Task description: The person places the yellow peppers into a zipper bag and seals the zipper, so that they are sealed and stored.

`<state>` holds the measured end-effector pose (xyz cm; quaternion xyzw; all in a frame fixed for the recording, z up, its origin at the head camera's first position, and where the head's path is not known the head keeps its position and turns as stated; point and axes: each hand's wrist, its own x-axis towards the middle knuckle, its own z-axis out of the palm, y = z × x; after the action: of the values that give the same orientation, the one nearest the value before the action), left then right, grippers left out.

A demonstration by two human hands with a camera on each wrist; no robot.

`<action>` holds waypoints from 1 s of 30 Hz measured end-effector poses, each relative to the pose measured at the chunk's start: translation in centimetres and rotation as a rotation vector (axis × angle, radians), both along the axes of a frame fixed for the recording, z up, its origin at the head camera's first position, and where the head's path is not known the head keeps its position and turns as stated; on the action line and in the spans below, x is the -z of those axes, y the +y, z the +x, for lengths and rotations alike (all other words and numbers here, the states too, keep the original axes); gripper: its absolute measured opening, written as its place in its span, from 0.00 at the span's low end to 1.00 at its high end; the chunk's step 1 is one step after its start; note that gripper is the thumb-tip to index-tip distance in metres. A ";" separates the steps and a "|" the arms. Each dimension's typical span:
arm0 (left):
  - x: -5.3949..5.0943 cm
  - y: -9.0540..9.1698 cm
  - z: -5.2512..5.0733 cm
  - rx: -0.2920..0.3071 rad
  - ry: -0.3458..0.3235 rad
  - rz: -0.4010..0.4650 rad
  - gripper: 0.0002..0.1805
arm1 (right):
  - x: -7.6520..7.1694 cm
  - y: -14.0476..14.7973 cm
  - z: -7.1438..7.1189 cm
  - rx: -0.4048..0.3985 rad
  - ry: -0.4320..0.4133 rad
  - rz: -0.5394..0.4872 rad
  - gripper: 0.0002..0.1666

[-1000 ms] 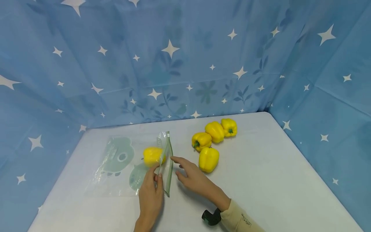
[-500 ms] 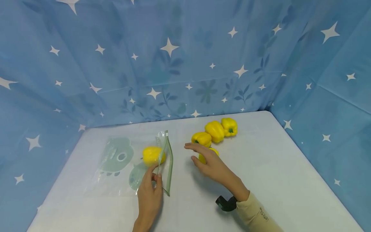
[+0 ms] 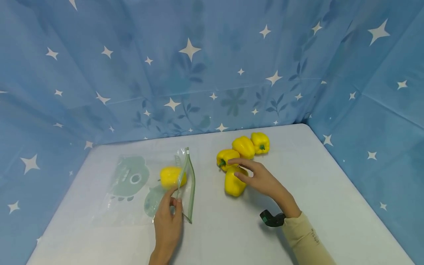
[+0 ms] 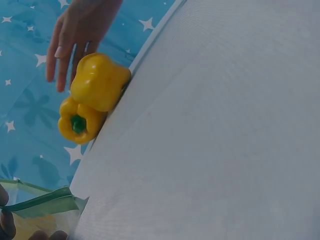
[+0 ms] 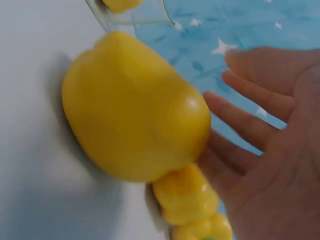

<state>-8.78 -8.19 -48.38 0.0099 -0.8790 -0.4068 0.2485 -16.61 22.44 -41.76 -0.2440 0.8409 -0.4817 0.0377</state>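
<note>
A clear zip bag (image 3: 129, 173) with green cartoon prints lies flat at the left, its green-edged mouth facing right and parted. Inside it, near the mouth, is a yellow bell pepper (image 3: 169, 176). My left hand (image 3: 168, 222) pinches the near lip of that mouth between thumb and fingers. Over the nearest loose bell pepper (image 3: 234, 186), my right hand (image 3: 263, 180) hovers with fingers spread. In the right wrist view this pepper (image 5: 130, 110) sits beside the extended fingers, ungripped; whether they touch cannot be told.
Behind it, more yellow bell peppers stand in a slanting row: one with its stem forward (image 3: 226, 159), another (image 3: 244, 147), and the farthest (image 3: 260, 142). A white table (image 3: 324, 206) carries everything. Blue star-patterned cloth (image 3: 212, 66) hangs around its back and sides.
My right hand has left the bag's mouth and moved right to the nearest loose pepper. The left hand keeps its hold on the bag's lip.
</note>
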 end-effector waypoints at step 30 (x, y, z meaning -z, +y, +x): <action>0.0 -0.1 0.0 0.001 -0.039 -0.009 0.21 | 1.0 2.9 -0.5 -0.067 -0.188 0.150 0.39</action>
<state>-8.79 -8.31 -48.34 0.0163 -0.8856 -0.4024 0.2314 -17.13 25.37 -42.74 -0.2221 0.8586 -0.4368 0.1507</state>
